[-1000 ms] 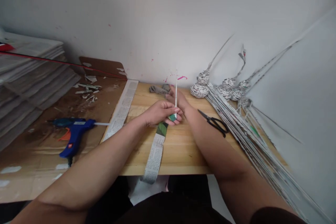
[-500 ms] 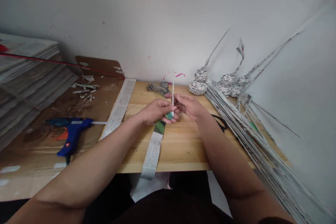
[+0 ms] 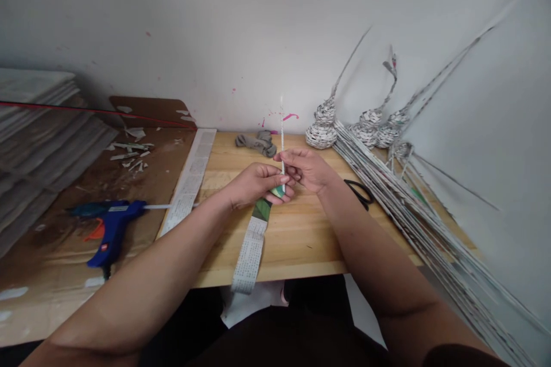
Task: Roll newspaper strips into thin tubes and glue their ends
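Note:
My left hand grips a printed paper strip where it meets the lower end of a thin white paper roll. The roll stands nearly upright. From my left hand the strip hangs down over the table's front edge, with a green patch near the fingers. My right hand pinches the roll between thumb and forefinger, just above my left fingers.
On the left lie a blue glue gun, paper scraps and stacked paper. A grey cloth is at the back. Right are woven paper shapes, black scissors and long paper rolls.
My right hand's fingers have closed on the roll. The camera view has shifted slightly. My left hand still holds the strip and roll.

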Demonstrator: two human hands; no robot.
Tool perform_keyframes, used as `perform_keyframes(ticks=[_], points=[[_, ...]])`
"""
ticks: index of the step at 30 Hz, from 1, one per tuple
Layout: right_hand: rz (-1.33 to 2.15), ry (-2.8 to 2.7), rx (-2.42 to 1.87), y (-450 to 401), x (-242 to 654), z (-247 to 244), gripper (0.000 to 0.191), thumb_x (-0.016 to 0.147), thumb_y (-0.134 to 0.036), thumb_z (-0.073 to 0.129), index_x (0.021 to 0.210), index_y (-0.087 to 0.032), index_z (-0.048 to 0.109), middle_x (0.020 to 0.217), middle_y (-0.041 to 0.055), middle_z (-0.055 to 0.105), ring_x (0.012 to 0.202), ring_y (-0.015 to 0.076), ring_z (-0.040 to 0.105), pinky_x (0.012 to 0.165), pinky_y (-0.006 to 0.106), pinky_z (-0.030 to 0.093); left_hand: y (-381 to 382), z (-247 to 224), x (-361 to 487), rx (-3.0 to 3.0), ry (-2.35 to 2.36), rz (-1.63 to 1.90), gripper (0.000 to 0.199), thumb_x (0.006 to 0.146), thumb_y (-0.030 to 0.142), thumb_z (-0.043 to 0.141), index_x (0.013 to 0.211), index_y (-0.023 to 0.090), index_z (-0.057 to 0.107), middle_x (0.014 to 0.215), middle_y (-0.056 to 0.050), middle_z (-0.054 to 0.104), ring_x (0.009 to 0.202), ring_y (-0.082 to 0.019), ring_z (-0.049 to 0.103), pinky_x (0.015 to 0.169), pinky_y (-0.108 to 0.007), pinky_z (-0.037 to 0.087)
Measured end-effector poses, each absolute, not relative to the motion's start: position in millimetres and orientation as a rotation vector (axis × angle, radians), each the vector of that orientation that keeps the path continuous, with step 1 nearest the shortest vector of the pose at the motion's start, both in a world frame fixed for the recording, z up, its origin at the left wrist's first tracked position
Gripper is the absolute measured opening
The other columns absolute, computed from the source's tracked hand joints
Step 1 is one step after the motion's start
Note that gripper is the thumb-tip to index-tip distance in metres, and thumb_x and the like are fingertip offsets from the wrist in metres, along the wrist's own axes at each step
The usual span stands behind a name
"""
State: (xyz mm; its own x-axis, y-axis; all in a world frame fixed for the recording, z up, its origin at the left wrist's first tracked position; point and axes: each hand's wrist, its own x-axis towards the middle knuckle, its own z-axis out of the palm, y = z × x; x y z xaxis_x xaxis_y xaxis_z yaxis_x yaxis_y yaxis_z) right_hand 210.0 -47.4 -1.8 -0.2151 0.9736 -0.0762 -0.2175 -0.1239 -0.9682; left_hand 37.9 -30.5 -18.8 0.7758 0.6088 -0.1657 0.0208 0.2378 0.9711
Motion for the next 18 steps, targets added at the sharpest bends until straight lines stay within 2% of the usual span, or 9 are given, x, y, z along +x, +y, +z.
perform_keyframes(ticks=[6,12,18], points=[[1.434,-1.046,-1.047,-46.4,208.9,-1.4,0.035,0.062,-0.042,0.084,0.066,-0.016,0.062,0.047,-0.0084,0.041,0.041,0.0035,0.029,0.039,0.020,0.016,-32.6,-18.5,38.9,1.286,0.616,0.426,0.042,0.073,0.050,0.075,0.087,0.011,0.070,0.084,-0.011,0.075,0.073,-0.017,0.071,0.065,-0.028,0.057],[1.486,-1.298,-1.025,-50.7,217.1,4.6,0.036,0.074,-0.048,0.074,0.089,-0.015,0.071,0.055,-0.0050,0.047,0.049,0.0064,0.039,0.044,0.021,0.023,-32.2,-18.2,38.1,1.280,0.623,0.427,0.043,0.073,0.050,0.075,0.091,0.011,0.070,0.084,-0.010,0.075,0.072,-0.017,0.071,0.065,-0.027,0.057],[1.345,-1.159,-1.096,-49.6,211.3,2.9,0.031,0.065,-0.042,0.081,0.068,-0.015,0.066,0.053,-0.0069,0.043,0.046,0.0047,0.030,0.042,0.023,0.017,-32.4,-18.5,38.2,1.295,0.639,0.407,0.040,0.075,0.048,0.074,0.091,0.012,0.070,0.085,-0.010,0.075,0.076,-0.018,0.072,0.066,-0.026,0.057]])
